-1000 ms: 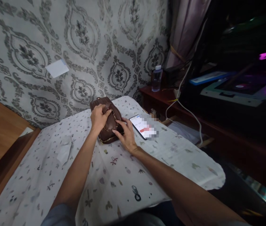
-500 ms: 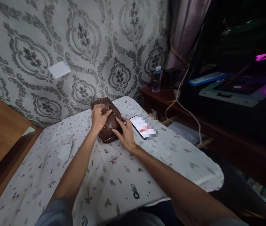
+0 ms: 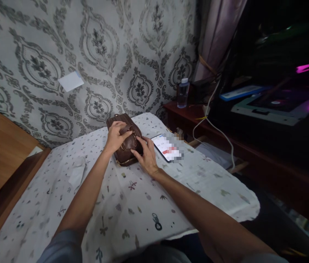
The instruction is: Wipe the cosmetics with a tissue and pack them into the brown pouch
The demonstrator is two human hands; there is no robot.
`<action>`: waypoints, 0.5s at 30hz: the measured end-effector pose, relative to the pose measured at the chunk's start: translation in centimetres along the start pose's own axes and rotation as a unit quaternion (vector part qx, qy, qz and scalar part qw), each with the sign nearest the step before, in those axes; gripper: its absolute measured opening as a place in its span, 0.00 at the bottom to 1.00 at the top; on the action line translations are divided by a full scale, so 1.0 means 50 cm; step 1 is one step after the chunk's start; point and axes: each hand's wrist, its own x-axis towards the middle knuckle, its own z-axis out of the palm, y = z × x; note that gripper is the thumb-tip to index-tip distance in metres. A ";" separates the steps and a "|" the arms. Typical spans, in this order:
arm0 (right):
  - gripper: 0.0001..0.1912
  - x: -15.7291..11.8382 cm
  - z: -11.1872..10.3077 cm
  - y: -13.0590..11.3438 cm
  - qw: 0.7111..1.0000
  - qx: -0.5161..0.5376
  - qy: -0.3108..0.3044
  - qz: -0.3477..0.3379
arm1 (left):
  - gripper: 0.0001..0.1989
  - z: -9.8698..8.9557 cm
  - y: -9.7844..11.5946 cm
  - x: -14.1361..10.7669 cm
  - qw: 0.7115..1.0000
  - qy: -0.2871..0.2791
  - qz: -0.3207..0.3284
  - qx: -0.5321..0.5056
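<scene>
A brown leather bag [image 3: 128,143] with gold-coloured zips lies on the patterned white cloth. My left hand [image 3: 116,138] is closed on its upper part, with the thumb by a raised leather flap near the curved zip; some of those fingers are hidden behind the hand. On the bag's right side, my right hand [image 3: 148,157] grips the front pocket, thumb below and fingers along the edge. Just right of that hand a phone [image 3: 161,144] lies with its lit screen up, partly blurred out.
A crumpled white tissue [image 3: 77,173] lies left on the cloth [image 3: 143,219]. Behind stands a patterned wall [image 3: 99,44]. To the right, a clear bottle [image 3: 183,93] stands on a dark red table [image 3: 170,106], where a white cable [image 3: 224,137] hangs down. A wooden panel [image 3: 3,146] borders the left.
The view has shifted slightly. My left thumb has moved a little right and down along the bag's zip; my right hand keeps its place on the pocket.
</scene>
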 end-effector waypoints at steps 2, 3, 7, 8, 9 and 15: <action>0.27 0.000 -0.002 -0.003 0.999 -0.024 0.008 -0.022 | 0.02 -0.011 -0.001 0.006 1.000 -0.002 -0.019 -0.014; 0.25 0.001 -0.003 -0.005 0.999 -0.037 0.016 -0.036 | 0.03 -0.019 -0.001 0.008 0.999 -0.006 -0.030 -0.024; 0.16 0.006 -0.008 -0.012 0.992 -0.074 0.042 -0.095 | 0.07 -0.062 -0.005 0.003 0.996 -0.023 -0.082 -0.033; 0.14 0.007 -0.010 -0.014 0.990 -0.078 0.038 -0.107 | 0.07 -0.071 -0.006 -0.002 0.996 -0.023 -0.090 -0.015; 0.13 0.008 -0.011 -0.016 0.989 -0.080 0.030 -0.119 | 0.06 -0.078 -0.006 -0.007 0.995 -0.021 -0.093 0.008; 0.17 0.004 -0.015 -0.021 0.980 -0.082 -0.017 -0.179 | 0.04 -0.081 -0.003 -0.036 0.993 0.004 -0.086 0.085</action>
